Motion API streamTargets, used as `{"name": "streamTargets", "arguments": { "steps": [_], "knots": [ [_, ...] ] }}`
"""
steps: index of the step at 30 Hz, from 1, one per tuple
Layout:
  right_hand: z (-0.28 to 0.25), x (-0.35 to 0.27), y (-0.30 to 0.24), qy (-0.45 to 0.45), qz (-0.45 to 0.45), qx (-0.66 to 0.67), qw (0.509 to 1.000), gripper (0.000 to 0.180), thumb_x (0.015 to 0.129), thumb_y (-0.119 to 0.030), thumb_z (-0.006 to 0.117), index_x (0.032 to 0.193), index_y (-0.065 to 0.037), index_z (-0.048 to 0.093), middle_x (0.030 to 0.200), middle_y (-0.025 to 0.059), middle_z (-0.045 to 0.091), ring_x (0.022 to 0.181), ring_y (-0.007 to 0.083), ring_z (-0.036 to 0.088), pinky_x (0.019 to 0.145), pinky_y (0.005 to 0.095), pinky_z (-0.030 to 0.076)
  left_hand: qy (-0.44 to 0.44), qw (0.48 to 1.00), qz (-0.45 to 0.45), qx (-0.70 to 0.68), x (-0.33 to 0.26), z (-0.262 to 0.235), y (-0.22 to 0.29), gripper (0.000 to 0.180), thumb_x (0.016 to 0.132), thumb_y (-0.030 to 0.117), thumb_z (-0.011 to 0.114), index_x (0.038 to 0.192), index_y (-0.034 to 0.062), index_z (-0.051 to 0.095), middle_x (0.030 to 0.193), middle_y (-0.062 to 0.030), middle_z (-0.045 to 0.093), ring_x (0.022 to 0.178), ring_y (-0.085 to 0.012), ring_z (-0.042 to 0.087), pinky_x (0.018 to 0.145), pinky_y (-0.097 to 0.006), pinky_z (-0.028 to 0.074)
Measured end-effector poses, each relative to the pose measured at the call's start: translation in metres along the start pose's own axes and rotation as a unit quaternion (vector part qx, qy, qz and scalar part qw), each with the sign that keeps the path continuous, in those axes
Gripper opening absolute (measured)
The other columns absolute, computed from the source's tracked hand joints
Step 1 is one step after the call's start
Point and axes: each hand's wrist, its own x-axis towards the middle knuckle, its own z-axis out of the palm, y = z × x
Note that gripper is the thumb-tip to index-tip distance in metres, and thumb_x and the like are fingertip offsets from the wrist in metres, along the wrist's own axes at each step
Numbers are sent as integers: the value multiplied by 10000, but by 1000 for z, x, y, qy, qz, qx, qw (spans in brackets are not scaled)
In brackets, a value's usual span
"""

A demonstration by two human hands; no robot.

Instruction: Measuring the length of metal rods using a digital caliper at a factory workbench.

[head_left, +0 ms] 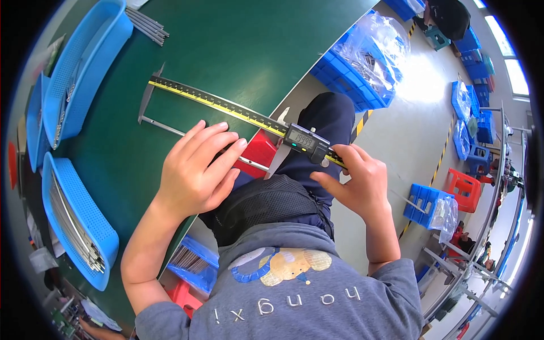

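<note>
A long digital caliper (218, 104) with a black and yellow scale slants across the green table's edge and over my lap. Between its jaws lies a thin metal rod (162, 126), one end at the far-left jaw and the other by the sliding jaw near my lap. My left hand (195, 173) is closed around the middle of the rod, its fingers over the top and hiding that stretch. With thumb and fingers, my right hand (361, 180) grips the caliper at its display end, near the thumb roller.
The green table (238, 45) carries two light-blue baskets (93, 73) with rods at left and a rod bundle (148, 27) at the far end. A blue crate (354, 79) with plastic bags stands right of the table. A red stool (464, 190) is farther right.
</note>
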Motion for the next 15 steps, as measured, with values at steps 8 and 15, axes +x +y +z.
{"name": "streamTargets", "arguments": {
  "steps": [8,15],
  "knots": [
    [-3,5,1,-12,9,-10,1000,422,688,-375,783,929,-76,609,720,51,567,572,243,600,505,331,470,1,1000,10,1,7,2,-3,351,696,109,682,1043,57,656,1042,-96,620,1030,-290,598,912,-467,484],
    [3,2,-3,-14,-12,10,1000,285,753,-242,735,931,-61,606,706,79,566,544,252,584,479,351,439,39,990,85,102,-3,10,14,134,709,150,608,801,53,616,961,-92,616,1022,-259,584,926,-453,474]
  ]
}}
